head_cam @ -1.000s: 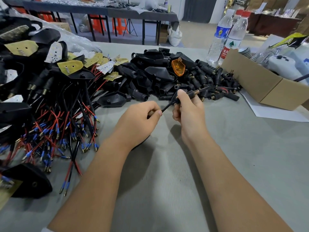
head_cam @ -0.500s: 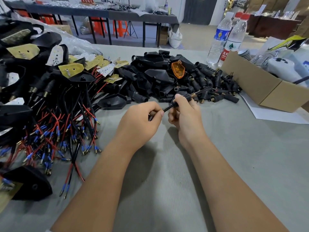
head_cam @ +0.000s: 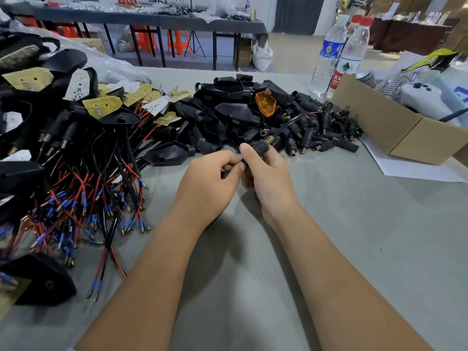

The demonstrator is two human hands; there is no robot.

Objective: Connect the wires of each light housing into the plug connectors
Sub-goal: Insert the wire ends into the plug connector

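Right at the centre of the frame, the right hand (head_cam: 266, 171) is gripping one black plug connector (head_cam: 260, 146) with its brass tip pointing up-right, while the left hand (head_cam: 210, 183), touching it from the left, is pinching the wire (head_cam: 222, 174) feeding into its lower end. Two water bottles (head_cam: 339, 54) are standing at upper right beside one cardboard box (head_cam: 395, 127), and one orange lens (head_cam: 265, 103) is sitting among the black housings (head_cam: 235, 115), too many to count.

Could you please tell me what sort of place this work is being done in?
Most likely a small assembly workshop. Heaps of black light housings and loose plug connectors cover the table, bundles of red and black wires lie alongside, and more parts-laden benches stand behind.
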